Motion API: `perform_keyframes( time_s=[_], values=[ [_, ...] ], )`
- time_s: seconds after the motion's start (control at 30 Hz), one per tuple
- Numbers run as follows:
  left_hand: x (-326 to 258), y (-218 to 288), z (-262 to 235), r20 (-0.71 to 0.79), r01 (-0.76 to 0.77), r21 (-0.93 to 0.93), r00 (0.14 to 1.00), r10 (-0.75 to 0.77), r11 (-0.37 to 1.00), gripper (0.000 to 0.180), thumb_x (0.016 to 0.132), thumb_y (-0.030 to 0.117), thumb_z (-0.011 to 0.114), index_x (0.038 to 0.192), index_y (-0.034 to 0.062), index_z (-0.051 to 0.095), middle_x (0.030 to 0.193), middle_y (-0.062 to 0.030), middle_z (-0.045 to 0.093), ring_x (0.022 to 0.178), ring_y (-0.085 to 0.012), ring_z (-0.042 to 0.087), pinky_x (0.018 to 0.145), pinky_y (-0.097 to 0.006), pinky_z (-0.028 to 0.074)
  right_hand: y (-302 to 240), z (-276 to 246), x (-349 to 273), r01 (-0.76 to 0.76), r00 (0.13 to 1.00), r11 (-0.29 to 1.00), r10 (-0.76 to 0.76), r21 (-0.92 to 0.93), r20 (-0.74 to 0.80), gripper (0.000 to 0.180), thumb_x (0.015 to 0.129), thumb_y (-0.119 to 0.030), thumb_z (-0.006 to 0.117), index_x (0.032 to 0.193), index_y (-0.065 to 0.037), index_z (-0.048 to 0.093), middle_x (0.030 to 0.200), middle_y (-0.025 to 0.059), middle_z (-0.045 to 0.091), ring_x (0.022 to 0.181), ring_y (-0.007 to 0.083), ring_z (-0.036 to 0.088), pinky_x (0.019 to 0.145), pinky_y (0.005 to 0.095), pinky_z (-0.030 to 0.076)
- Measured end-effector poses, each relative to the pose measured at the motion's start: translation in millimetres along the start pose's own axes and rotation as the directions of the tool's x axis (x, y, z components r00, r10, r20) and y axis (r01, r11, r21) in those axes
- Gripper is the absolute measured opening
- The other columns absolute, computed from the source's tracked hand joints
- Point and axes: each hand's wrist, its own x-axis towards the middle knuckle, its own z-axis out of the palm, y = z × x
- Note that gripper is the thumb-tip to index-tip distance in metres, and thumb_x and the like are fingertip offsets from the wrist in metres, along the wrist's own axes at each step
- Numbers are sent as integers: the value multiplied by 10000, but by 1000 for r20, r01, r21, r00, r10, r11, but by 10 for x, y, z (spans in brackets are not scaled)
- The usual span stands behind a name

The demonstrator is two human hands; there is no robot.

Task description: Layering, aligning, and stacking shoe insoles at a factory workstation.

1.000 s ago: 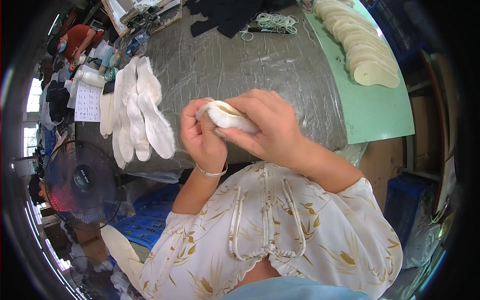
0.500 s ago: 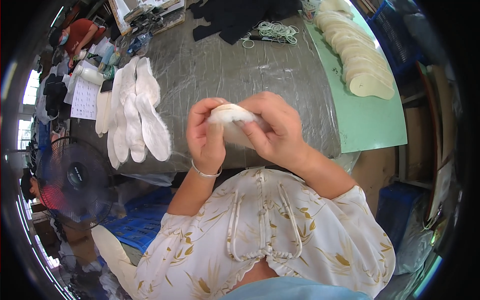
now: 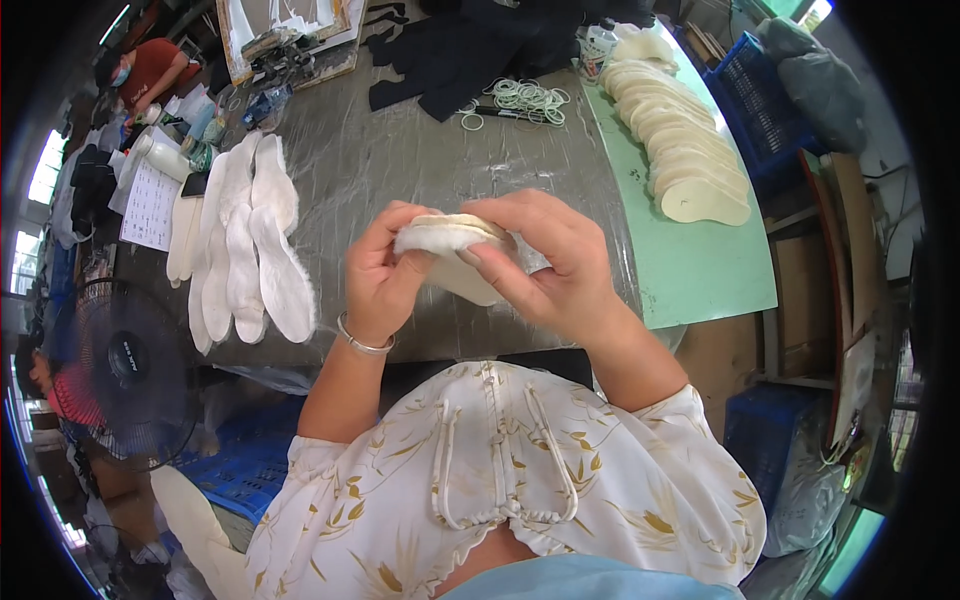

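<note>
Held insole (image 3: 440, 240), fleecy and white, raised at the centre above the grey table (image 3: 340, 150). The left hand (image 3: 380, 278) is clamped on its left end; the right hand (image 3: 550, 262) pinches its right side between thumb and fingers. From the insole: at 9 o'clock, white fleecy insoles (image 3: 242, 260); at 1 o'clock, pale green bands (image 3: 530, 97); at 2 o'clock, overlapping cream insoles (image 3: 680, 130) on a green sheet (image 3: 700, 280).

The insole (image 3: 448, 240), held curled around a hollow a second ago, has been opened flatter; layered edges and a smooth underside (image 3: 465, 284) are now exposed. By the right hand (image 3: 550, 255), the thumb has been shifted onto the fleece (image 3: 425, 241).
</note>
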Motion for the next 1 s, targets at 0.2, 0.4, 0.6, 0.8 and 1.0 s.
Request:
perform_keyframes(
  time_s=[0.2, 0.4, 0.6, 0.8, 1.0],
  values=[
    [50, 51, 2, 36, -71, 103, 997, 68, 992, 220, 912, 164, 667, 1043, -3, 609, 962, -31, 600, 856, -82, 550, 744, -216, 434, -36, -8, 19, 108, 994, 984, -111, -143, -6, 125, 778, -60, 718, 894, -64, 673, 782, 65, 651, 675, 247, 616, 618, 329, 470],
    [25, 170, 132, -41, 76, -79, 996, -80, 994, 293, 874, 189, 725, 1077, 2, 627, 1004, -29, 643, 876, -90, 578, 773, -234, 467, 137, 0, -142, -281, 940, 865, 336, 415, -64, 133, 893, -75, 655, 980, 21, 689, 888, 86, 680, 788, 136, 611, 697, 256, 472],
    [-75, 83, -167, 69, 188, 273, 974, -214, 943, 189, 818, 49, 733, 992, 3, 676, 913, -23, 668, 813, -91, 601, 732, -245, 486, 275, -131, -138, -369, 913, 761, 404, 533, 56, 233, 911, -101, 652, 1113, 13, 668, 964, 69, 679, 885, 131, 609, 792, 275, 490],
    [-57, 166, -140, 102, 19, 488, 992, -79, 873, 226, 777, -44, 691, 999, -8, 670, 902, -63, 644, 806, -143, 608, 732, -251, 470, 221, -166, -72, -193, 974, 970, 171, 150, 145, 337, 773, -81, 764, 1090, -17, 671, 935, 92, 688, 828, 168, 632, 727, 285, 493],
    [-57, 158, -173, 154, 25, 517, 981, -122, 855, 282, 742, -81, 666, 1012, -2, 683, 901, -66, 645, 807, -150, 610, 726, -254, 469, 287, -113, -177, -235, 963, 953, 201, 191, 180, 147, 810, -77, 743, 939, -13, 711, 840, 72, 671, 736, 145, 618, 651, 262, 478]
  ],
)
